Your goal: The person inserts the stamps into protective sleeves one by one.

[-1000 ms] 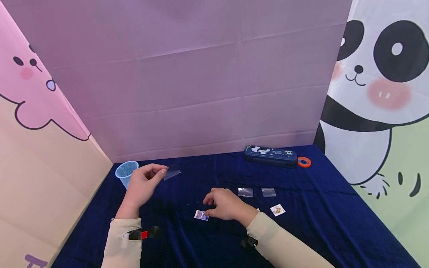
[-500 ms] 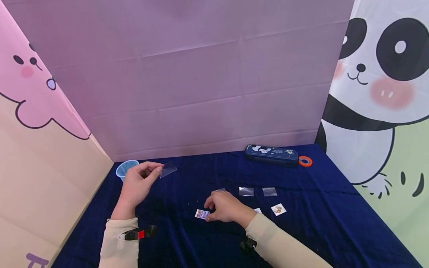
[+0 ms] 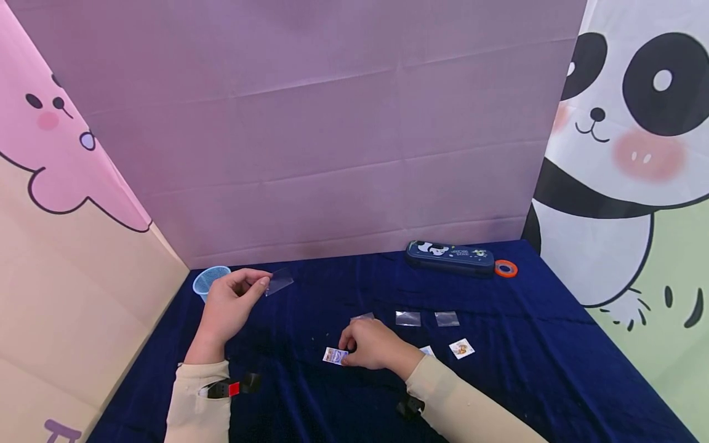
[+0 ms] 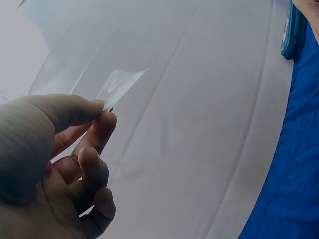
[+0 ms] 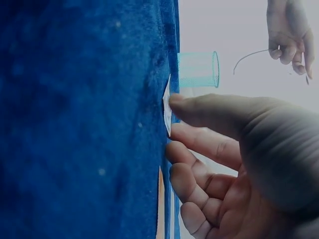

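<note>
Raised above the cloth, my left hand [image 3: 224, 314] pinches a small clear plastic sleeve [image 3: 281, 281] between thumb and index finger; in the left wrist view the sleeve [image 4: 122, 84] sticks out past the fingertips. My right hand [image 3: 376, 346] is low at the table's middle, thumb and index finger pinching the right end of a small printed card [image 3: 332, 355]. From the right wrist, that card [image 5: 167, 109] appears edge-on, the thumb tip on its face and the other fingers loosely curled. Part of it is hidden by the fingers.
Two clear sleeves [image 3: 408, 319] lie right of the right hand, and a third [image 3: 362, 316] peeks out behind it. A square picture card [image 3: 461, 348] and a partly hidden one [image 3: 427, 351] lie nearby. Behind stand a blue mesh cup [image 3: 212, 278], a pencil case [image 3: 450, 258] and orange tape [image 3: 506, 269].
My left hand has drifted slightly left with the sleeve. My right hand has lowered a little and its fingers have come together on the card, uncovering a clear sleeve behind it.
</note>
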### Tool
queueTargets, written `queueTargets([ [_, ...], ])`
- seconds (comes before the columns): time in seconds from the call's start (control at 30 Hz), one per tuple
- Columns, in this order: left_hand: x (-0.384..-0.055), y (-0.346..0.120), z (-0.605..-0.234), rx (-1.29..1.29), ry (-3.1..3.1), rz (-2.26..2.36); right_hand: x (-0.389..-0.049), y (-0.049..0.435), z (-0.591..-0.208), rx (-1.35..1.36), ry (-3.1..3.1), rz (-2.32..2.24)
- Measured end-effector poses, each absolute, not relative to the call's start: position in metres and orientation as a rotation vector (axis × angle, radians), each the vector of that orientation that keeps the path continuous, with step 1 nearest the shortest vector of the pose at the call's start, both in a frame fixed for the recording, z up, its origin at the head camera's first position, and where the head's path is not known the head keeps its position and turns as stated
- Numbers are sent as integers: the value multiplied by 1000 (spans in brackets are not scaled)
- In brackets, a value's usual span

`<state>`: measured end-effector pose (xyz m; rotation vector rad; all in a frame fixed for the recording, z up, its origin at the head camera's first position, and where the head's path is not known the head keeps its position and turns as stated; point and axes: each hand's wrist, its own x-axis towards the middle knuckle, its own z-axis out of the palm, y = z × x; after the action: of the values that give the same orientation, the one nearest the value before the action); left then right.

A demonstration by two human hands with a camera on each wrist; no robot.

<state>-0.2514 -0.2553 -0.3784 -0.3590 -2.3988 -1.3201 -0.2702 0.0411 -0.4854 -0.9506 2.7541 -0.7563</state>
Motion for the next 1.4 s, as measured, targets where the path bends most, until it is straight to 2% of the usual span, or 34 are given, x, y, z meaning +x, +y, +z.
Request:
queueTargets([
  [0.33, -256, -260, -385, -360, -2401, -1319, -266, 39, -487, -963, 2794, -744],
  [0.67, -257, -257, -385, -362, -2398, -1286, -274, 47, -479, -980, 2676, -1011],
  [1.4, -260, -250, -386, -383, -2341, -1379, -268, 68, -424, -932, 2695, -1295],
])
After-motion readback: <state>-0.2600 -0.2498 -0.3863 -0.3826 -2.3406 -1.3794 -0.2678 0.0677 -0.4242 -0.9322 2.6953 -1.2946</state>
